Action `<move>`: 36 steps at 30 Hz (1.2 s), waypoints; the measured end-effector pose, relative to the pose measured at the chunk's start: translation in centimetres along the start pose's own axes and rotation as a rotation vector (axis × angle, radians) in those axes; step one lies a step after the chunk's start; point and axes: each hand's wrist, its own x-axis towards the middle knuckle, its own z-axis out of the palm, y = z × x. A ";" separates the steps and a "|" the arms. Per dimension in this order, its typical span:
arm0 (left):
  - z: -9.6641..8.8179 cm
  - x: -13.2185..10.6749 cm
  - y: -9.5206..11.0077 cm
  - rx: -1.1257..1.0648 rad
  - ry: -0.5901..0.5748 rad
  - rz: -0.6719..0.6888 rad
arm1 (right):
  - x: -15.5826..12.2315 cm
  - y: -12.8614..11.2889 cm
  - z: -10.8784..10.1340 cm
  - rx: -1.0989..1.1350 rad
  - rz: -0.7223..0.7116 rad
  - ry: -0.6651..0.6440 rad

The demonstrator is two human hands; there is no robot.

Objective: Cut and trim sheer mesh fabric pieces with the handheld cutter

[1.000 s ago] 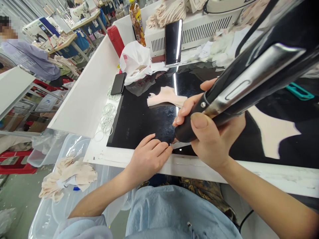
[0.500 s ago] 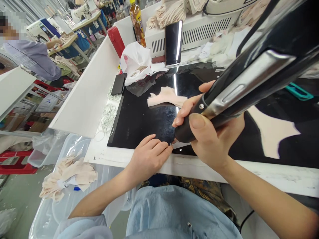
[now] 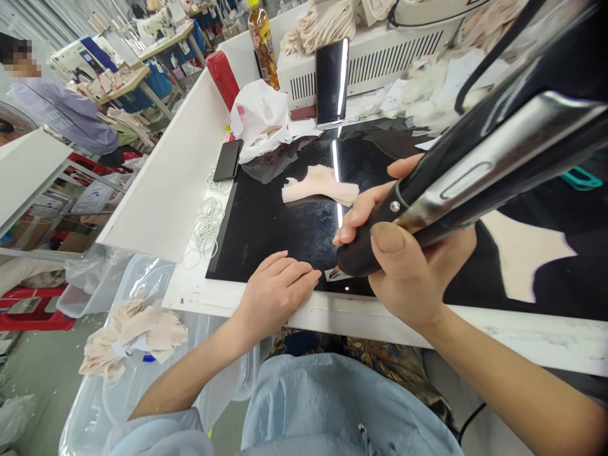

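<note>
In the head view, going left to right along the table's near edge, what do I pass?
Rubber bands → left hand → small label under the tool tip → right hand gripping the black tool → pale fabric piece.

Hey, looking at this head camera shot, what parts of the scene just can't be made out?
Head view only:
- Tool tip: the right hand and the black tool cover where it meets the small white piece.
- Tool's far end: cut off by the top right edge.
- Left hand: palm down on the black surface; anything under it is hidden.
- White bag: contents hidden.
- Bottle: label too small; top cut off.
</note>
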 end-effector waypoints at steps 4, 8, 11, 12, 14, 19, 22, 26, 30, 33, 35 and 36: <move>0.2 0.4 -0.1 -0.009 -0.015 0.005 | -0.2 0.0 0.1 -0.013 0.014 0.004; 0.6 0.8 -0.3 -0.023 -0.018 0.039 | -0.5 -0.1 0.2 -0.069 0.030 0.078; 0.8 0.8 -0.4 -0.027 -0.016 0.072 | -0.4 0.0 0.1 -0.063 0.049 0.040; 0.9 0.8 -0.5 -0.026 -0.022 0.084 | -0.3 -0.1 0.1 -0.054 0.044 0.022; 0.8 0.8 -0.7 -0.028 -0.044 0.109 | 0.1 -0.4 -0.2 -0.041 0.016 0.004; 0.5 1.8 -2.1 -0.146 -0.044 0.145 | 1.8 -1.9 -1.4 -0.143 -0.058 -0.007; 0.5 3.5 -3.5 -0.215 -0.070 0.147 | 2.8 -2.7 -3.0 -0.317 -0.041 -0.014; 1.0 6.4 -5.0 -0.313 -0.145 0.228 | 4.0 -3.1 -4.9 -0.514 -0.112 -0.005; 1.9 8.3 -5.5 -0.434 -0.216 0.297 | 4.6 -2.8 -5.6 -0.470 -0.169 0.001; 2.3 8.8 -5.3 -0.509 -0.287 0.336 | 4.4 -2.5 -5.4 -0.414 -0.171 -0.003; 2.4 8.9 -5.3 -0.541 -0.343 0.343 | 4.2 -2.3 -5.0 -0.380 -0.162 -0.015; 2.4 9.0 -5.2 -0.555 -0.371 0.340 | 4.1 -2.2 -4.8 -0.362 -0.155 -0.020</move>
